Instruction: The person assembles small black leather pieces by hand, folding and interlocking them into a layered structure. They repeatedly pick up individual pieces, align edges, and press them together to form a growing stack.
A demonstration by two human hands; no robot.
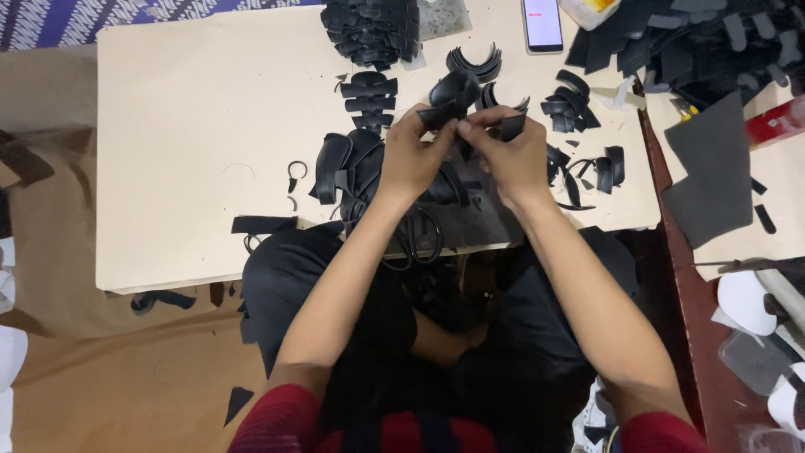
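A curved black piece (pixel 453 91) of what looks like leather or rubber sits pinched between both hands, held just above the tabletop (pixel 184 126). It rises up and away from the left hand (pixel 408 159), whose grip is closed on its lower end near the fingertips; its long axis runs from that grip slanting up toward the far right, ending in a rounded tip. The right hand (pixel 513 155) meets it from the other side, its grip closed on a smaller flat black strip (pixel 508 127) that lies just right of the curved piece and seems to touch it where the thumbs come together. Both hands are equally close to the work; the left carries the larger piece, the right the smaller one. Under the two grips and a little nearer the body lies a dark mat (pixel 470 225) with a pair of scissors (pixel 417 237) on it, handles toward the person. To the left of the left grip lies a heap of bent black cut-outs (pixel 344 164), and beyond it a row of stacked pieces (pixel 369 94). Right of the right grip lie more loose curved scraps (pixel 579 101). Farther off, past both hands, a phone (pixel 542 23) rests on the tabletop.
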